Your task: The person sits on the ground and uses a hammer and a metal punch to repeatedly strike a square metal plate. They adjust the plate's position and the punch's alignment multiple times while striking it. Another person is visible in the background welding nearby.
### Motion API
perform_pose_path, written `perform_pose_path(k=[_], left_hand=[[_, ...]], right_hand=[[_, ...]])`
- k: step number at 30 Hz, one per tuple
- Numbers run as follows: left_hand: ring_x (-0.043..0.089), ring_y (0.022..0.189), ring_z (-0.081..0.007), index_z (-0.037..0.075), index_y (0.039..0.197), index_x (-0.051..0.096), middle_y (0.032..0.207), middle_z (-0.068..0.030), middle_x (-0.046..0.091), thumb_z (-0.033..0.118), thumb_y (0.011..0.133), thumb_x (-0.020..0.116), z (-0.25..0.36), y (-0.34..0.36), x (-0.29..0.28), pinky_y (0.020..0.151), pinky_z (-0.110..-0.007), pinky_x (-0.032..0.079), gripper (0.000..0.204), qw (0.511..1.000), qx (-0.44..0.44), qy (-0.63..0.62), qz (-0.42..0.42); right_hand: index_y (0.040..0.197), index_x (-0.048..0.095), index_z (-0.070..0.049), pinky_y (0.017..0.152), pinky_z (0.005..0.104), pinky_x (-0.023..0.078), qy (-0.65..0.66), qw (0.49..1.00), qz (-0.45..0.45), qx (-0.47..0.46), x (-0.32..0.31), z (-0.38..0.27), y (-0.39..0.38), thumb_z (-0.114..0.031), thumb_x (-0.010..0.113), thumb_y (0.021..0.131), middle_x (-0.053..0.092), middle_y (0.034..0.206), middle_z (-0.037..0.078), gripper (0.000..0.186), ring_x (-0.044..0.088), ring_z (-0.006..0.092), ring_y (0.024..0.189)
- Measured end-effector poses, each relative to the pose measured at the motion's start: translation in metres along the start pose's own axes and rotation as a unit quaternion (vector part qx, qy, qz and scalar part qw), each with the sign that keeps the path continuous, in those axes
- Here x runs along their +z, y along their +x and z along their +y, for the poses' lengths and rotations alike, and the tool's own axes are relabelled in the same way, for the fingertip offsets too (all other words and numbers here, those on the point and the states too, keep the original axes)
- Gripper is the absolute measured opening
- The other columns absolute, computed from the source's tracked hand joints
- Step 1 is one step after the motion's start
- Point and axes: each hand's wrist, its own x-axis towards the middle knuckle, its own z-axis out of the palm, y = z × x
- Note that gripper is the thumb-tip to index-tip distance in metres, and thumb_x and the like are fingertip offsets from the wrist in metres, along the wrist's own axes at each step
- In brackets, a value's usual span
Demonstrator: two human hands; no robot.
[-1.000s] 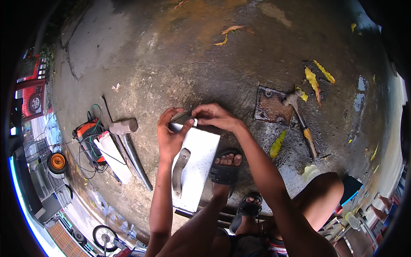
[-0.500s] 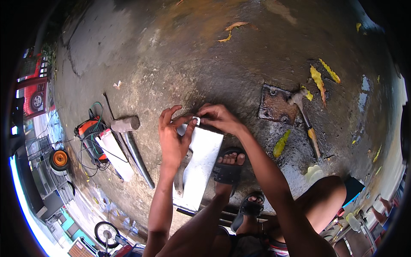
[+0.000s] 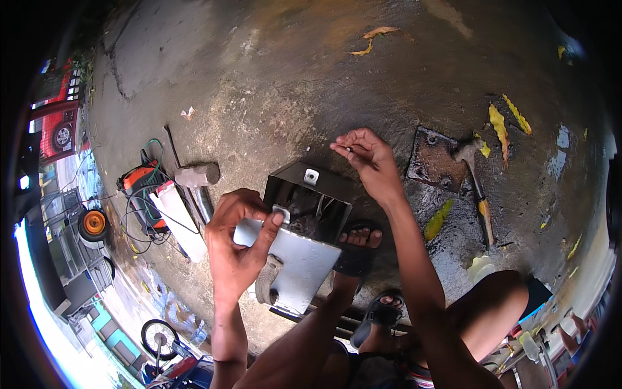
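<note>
A dark metal box (image 3: 334, 186) stands in front of me, its silver lid (image 3: 303, 258) raised at the far end. My left hand (image 3: 234, 249) pinches the pale tab (image 3: 281, 212) at the lid's far edge between thumb and fingers. A grey strap handle (image 3: 265, 280) lies along the lid. On the box's far wall sits a matching tab (image 3: 311, 176) with a hole. Dark items lie inside, too shadowed to name. Beyond the box at right, my right hand (image 3: 374, 165) is raised, its fingertips closed on a small dark pin-like piece (image 3: 349, 149).
Left of the box lie a mallet (image 3: 197, 175), an orange power tool (image 3: 140, 188) with tangled cable and a long white piece (image 3: 179, 220). At right are a rusty plate (image 3: 434, 159), a hammer (image 3: 478, 188) and yellow leaves (image 3: 498, 123). My sandalled feet flank the box's near right side.
The lid's far end has come up, exposing the box's dark inside and wall tab. My right hand has left the tab, moving up and right with the small pin-like piece.
</note>
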Motion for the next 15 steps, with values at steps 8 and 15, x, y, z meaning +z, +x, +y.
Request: perform_pose_path(k=[8,15], left_hand=[[0.063,0.106,-0.0309,0.003,0.079,0.068,0.085,-0.0083,0.067,0.007,0.077,0.086,0.017,-0.042,-0.045,0.095,-0.045,0.047,0.019,0.999,0.005,-0.03,0.042],[0.061,0.111,-0.0316,0.004,0.08,0.069,0.089,-0.0074,0.069,0.007,0.074,0.088,0.023,-0.053,-0.051,0.098,-0.046,0.046,0.02,0.998,-0.004,-0.046,0.05]], right_hand=[[0.113,0.061,0.002,0.08,0.0296,0.062,0.201,0.935,-0.278,0.087,0.098,-0.053,-0.046,0.003,0.063,0.1,0.072,0.105,0.014,0.013,0.072,0.0169,0.096],[0.114,0.066,0.003,0.072,0.0269,0.059,0.252,0.912,-0.315,0.079,0.108,-0.067,-0.049,-0.004,0.068,0.099,0.074,0.103,0.008,0.016,0.07,0.0118,0.092]])
